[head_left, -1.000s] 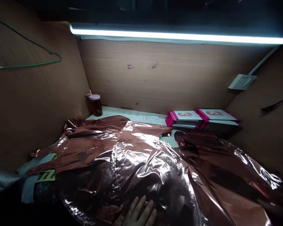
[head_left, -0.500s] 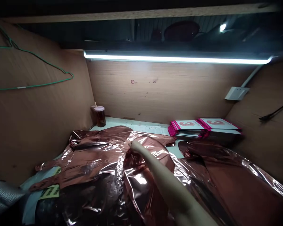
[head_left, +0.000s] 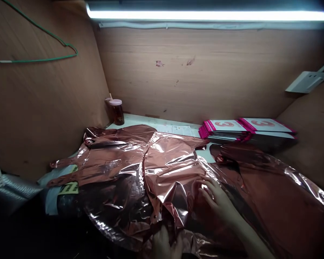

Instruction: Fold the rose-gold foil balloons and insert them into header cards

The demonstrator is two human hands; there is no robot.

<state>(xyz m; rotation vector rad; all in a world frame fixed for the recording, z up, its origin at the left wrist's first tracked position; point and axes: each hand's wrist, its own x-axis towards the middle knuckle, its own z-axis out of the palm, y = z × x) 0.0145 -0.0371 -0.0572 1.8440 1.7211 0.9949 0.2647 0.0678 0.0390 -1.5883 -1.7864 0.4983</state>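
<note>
Rose-coloured shiny foil balloons, flat and wrinkled, cover the bench. My left hand (head_left: 164, 244) is low at the bottom edge, in shadow, with its fingers closed on the near, crumpled part of the middle foil balloon (head_left: 170, 154). On the right side of that same balloon rests my right hand (head_left: 214, 194), its fingers spread and slightly bent against the foil. Another foil balloon (head_left: 110, 162) lies to the left, bordering the middle one along a crinkled seam. A larger foil sheet (head_left: 272, 194) spreads out to the right.
Stacked pink-edged packets printed with a 3 (head_left: 226, 125) stand at the back right. A lidded cup with a dark drink (head_left: 117, 112) is in the back left corner. A green hanger (head_left: 51, 59) hangs on the left wall. A tube light (head_left: 205, 15) runs above.
My right hand has drawn back from the far seam toward me and to the right, and its fingers have spread. My left hand has come into view at the bottom. The view has tipped downward.
</note>
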